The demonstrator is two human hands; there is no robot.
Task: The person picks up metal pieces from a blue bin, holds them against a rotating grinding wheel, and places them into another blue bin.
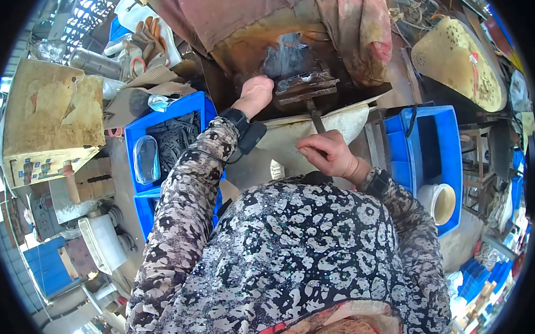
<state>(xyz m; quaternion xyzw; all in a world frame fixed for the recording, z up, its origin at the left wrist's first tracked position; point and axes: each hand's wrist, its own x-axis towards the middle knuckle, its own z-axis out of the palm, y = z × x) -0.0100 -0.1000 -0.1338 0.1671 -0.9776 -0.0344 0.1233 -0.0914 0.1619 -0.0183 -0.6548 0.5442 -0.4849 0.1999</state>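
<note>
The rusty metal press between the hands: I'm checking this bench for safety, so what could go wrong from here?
1. The left hand rests bare against the rusty metal press, so fingers could get pinched or cut if it moves.
2. The right hand pinches something small, too hidden to identify, just below the press's handle; a swing could strike the knuckles.
3. Work gloves lie unused on the left.
</note>
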